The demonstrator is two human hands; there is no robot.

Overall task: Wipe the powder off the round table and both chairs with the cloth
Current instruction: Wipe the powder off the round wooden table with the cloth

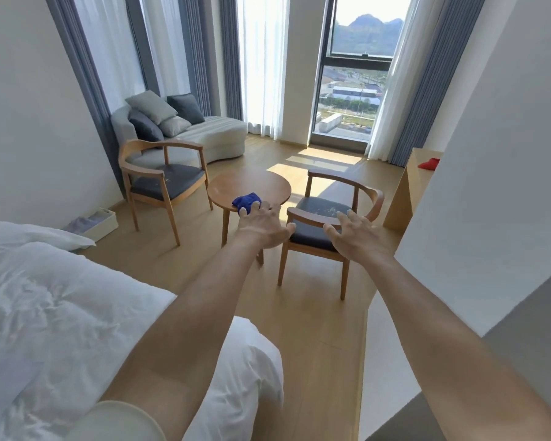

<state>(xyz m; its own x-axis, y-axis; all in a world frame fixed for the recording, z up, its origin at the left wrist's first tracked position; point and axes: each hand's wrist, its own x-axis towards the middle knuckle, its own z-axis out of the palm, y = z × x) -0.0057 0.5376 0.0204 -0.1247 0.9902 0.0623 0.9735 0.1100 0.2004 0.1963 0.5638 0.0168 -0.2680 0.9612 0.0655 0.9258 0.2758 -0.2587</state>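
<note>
A small round wooden table (252, 183) stands in the middle of the room, with a crumpled blue cloth (246, 201) lying near its front edge. Two wooden chairs with dark seats flank it: the left chair (166, 183) and the right chair (328, 218), whose seat shows pale powder specks. Both my arms are stretched out in the air toward them from a distance. My left hand (263, 227) hangs with fingers spread and holds nothing; it overlaps the table's front edge in the picture. My right hand (357, 232) is spread likewise, in front of the right chair.
A bed with white bedding (61, 297) fills the lower left. A grey sofa with cushions (185, 128) sits at the back left by the curtains. A white box (93, 222) lies on the floor by the left wall. A wooden desk (411, 186) with a red item stands at right.
</note>
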